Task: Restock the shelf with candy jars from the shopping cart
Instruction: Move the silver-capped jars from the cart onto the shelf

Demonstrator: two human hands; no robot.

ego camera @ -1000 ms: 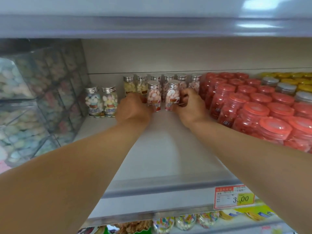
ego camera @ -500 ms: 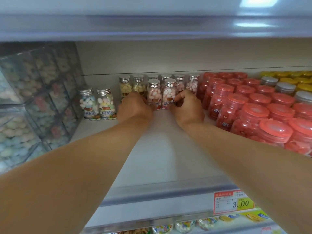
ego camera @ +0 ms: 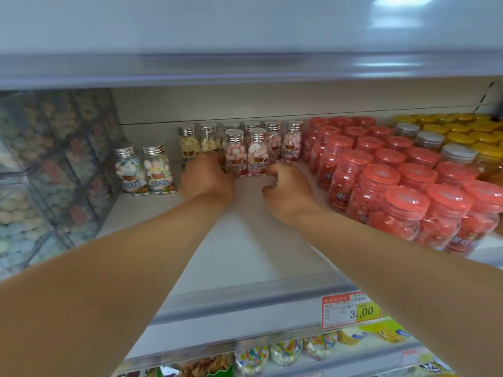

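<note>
Head view: left pink jar and right pink jar stand upright and touching on the shelf, toward its back edge, just in front of the back row of jars. Left hand is against the left jar's lower side; its fingers are hidden, so can't tell whether they grip. Right hand: fingers loosely curled, tips at the right jar's base, thumb off it, holding nothing. Red-lid jars fill the shelf's right side. Two pastel jars stand near the left edge. Price tag is on the front edge.
</note>
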